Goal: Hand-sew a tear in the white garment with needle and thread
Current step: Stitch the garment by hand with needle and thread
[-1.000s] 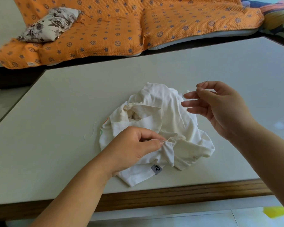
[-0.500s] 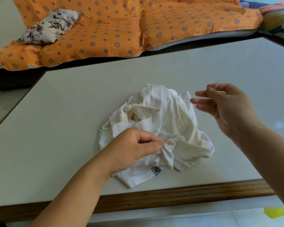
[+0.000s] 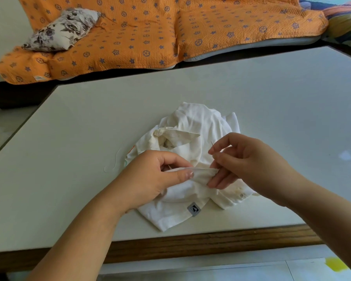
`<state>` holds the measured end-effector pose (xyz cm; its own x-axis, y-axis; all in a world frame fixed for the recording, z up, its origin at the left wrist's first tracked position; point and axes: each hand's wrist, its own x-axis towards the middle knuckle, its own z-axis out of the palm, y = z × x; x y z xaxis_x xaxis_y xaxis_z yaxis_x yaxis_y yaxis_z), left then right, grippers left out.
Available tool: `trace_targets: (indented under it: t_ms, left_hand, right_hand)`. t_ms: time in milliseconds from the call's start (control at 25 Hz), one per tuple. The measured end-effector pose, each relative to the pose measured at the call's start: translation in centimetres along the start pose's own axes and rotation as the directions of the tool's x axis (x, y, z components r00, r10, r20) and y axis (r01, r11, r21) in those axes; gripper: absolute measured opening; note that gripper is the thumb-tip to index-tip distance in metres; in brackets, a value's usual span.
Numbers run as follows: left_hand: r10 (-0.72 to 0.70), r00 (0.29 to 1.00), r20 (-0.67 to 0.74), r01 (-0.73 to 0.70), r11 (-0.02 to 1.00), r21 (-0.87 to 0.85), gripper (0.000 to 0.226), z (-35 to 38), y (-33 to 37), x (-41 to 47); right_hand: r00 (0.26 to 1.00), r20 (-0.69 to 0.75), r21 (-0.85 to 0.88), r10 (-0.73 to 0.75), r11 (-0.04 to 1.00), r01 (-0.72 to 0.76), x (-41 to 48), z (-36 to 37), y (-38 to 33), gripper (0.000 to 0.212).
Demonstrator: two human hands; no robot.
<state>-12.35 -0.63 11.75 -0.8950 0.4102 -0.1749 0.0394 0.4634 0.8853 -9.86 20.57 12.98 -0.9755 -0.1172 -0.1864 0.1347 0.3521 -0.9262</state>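
White garment (image 3: 190, 122) lies on the counter (image 3: 89, 138), a fold pinched in the grip of the left hand (image 3: 150, 179). The right hand (image 3: 249, 165), pinching the needle (image 3: 212, 145), has returned beside that fold, likely for another stitch.

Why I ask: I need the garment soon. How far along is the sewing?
Done: the garment lies bunched on the table, a fold pinched up by the left hand. In hand: the right hand pinches the needle above that fold. Left: likely the stitching; no finished seam shows, and the tear is hidden.
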Motion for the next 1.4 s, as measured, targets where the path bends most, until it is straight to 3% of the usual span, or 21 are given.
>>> trace_targets:
  t_ms: [480,680,960,1160,1400]
  left_hand:
    - [0.031,0.998,-0.052,-0.030,0.999,0.022,0.025,-0.3,0.4,-0.2]
    - [0.025,0.999,0.022,-0.025,1.000,0.019,0.024,-0.4,0.9,-0.6]
    - [-0.031,0.999,0.019,0.029,0.998,0.064,0.028,-0.2,1.3,-0.6]
    - [-0.027,1.000,-0.003,0.028,0.995,0.092,0.005,-0.1,1.0,-0.5]
    - [0.018,0.999,-0.048,-0.014,0.996,0.086,0.004,-0.2,0.3,-0.2]
  right_hand:
    - [0.996,0.075,-0.214,-0.040,0.975,0.055,-0.7,-0.4,0.1,0.022]
    - [0.997,0.073,-0.194,-0.040,0.979,0.054,-0.7,-0.5,0.1,0.021]
    - [0.994,0.042,-0.142,-0.101,0.984,0.106,-1.0,-0.6,0.1,0.022]
    - [0.989,0.021,-0.155,-0.145,0.977,0.147,-1.0,-0.5,0.2,0.023]
    - [0.987,0.084,-0.254,-0.136,0.955,0.153,-0.8,-0.5,0.4,0.023]
